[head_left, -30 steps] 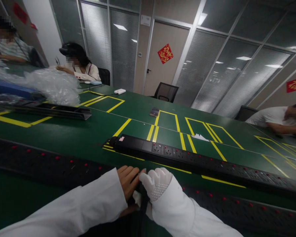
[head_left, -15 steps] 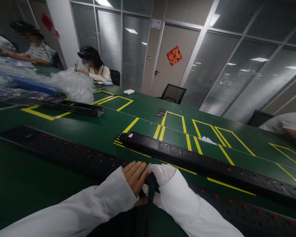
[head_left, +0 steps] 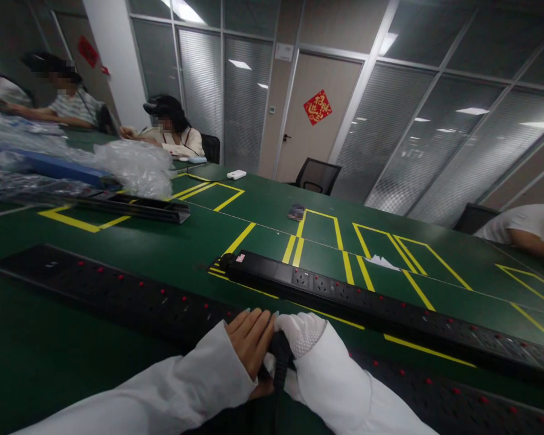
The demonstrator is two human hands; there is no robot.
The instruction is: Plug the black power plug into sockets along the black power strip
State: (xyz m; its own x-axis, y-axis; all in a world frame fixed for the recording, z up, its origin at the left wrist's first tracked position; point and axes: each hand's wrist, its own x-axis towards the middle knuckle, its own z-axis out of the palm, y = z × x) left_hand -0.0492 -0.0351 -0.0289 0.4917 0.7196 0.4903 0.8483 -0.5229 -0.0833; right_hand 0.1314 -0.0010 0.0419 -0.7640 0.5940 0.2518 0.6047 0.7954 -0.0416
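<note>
A long black power strip with a row of red dots runs across in front of me, lifted toward my hands at its middle. My left hand, bare, wraps over this strip with its fingers pressed together on top and the thumb below. Beside it, my right hand, in a white dotted glove, is closed around a black plug. The plug's cord hangs down toward me. Both hands touch or nearly touch each other, hiding the part of the strip beneath them.
Another power strip lies just beyond on the green table, which has yellow tape outlines. Plastic wrapping and an open black metal channel are at the left. A white paper scrap lies farther right. Other people sit around the table.
The view has tilted slightly, so the table and hands sit a little lower in it. Both hands keep the same hold.
</note>
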